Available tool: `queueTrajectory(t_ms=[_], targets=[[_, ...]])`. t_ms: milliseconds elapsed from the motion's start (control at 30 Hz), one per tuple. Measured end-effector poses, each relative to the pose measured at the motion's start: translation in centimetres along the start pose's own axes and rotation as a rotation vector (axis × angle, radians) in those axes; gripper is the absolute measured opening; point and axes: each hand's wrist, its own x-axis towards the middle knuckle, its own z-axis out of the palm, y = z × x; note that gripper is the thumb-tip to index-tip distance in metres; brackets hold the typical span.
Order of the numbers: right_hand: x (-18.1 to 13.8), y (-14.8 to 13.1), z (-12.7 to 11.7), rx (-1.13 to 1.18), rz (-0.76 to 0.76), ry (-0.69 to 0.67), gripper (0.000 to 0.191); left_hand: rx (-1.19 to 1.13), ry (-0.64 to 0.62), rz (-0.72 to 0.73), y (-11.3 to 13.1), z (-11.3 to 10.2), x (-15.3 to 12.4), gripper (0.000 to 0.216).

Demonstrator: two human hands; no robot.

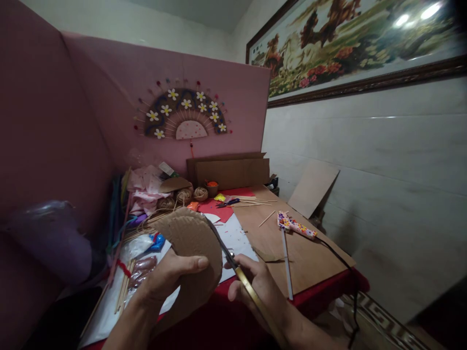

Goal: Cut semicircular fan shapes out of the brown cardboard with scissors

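Spreading out beyond the right-hand fingers, a brown board (317,262) lies flat. Nearer, a curved cardboard piece (195,233) sits in the left hand (164,279), thumb pressed on its face, the other fingers hidden behind. Scissors (248,288) meet its edge just ahead of the right hand (260,282), whose fingers curl around the handle. The cardboard looks light, fairly stiff, creasable and hardly slippery; a broad pinch inside the rim, away from the blades, should suit it.

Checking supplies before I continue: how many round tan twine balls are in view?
3: one round tan twine ball beside the small brown cup, a second ball left of it, and a third ball farther left. Others may be hidden.
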Motion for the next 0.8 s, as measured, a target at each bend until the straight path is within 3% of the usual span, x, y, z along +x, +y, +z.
queueTrajectory(t_ms=[300, 533, 800], targets=[[-0.5, -2.2, -2.2, 0.075, 0.081, -0.169, 0.054, 0.019, -0.045, 0.018, 0.0, 0.4, -0.2, 0.026], [-0.1, -3.3, -2.8, -0.069, 0.035, -0.106, 0.073, -0.036, -0.2, 0.001, -0.4, 0.7, 0.0, 0.03], [0.4, -2.6, -1.9, 0.056, -0.021, -0.126, 0.056, 0.081, -0.14, -0.017, -0.3, -0.1, -0.1, 0.041]])
